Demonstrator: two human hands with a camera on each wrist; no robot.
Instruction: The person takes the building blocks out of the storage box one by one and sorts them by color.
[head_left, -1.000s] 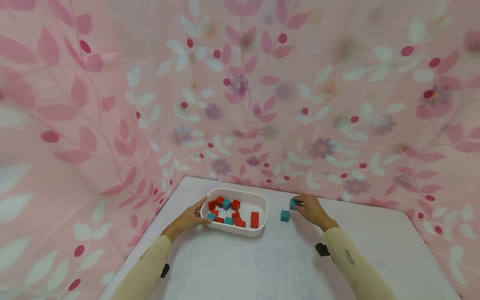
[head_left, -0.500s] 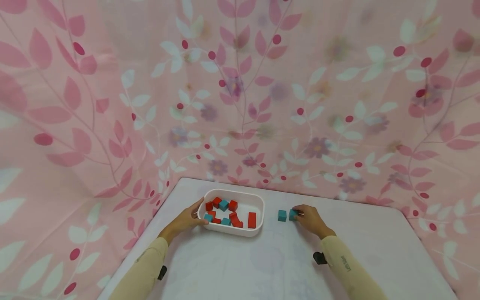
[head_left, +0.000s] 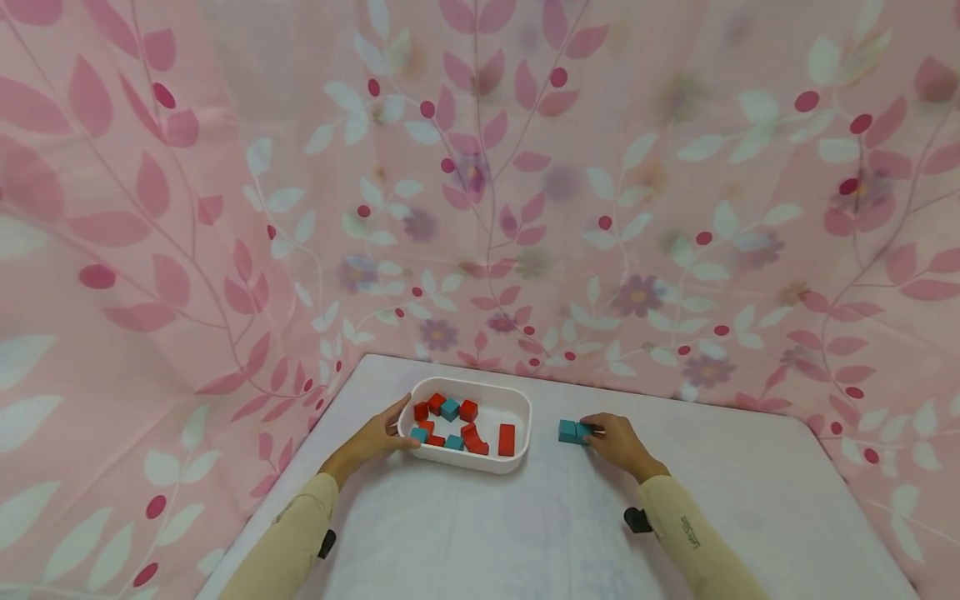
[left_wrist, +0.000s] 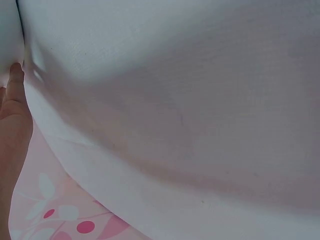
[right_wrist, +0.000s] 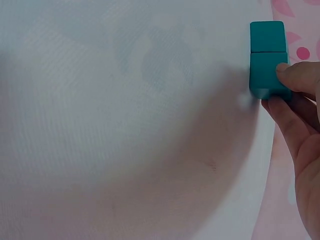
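Pinching a teal cube (right_wrist: pixel 265 75), the right hand (head_left: pixel 619 442) points inward — forearm (head_left: pixel 690 529) slanted.

Head view faces forward-down; closer wrist views share its tabletop (head_left: pixel 480 533).

Two teal cubes (head_left: pixel 567 430) paired near the right end of a white tray (head_left: pixel 519 415).
They sit face to face with a thin seam between them, the one farther from the tray pinched by the right-hand fingers (right_wrist: pixel 300 77); the oblong, round-cornered tray holds red blocks (head_left: pixel 507 440) and more teal cubes, mostly toward its left end.
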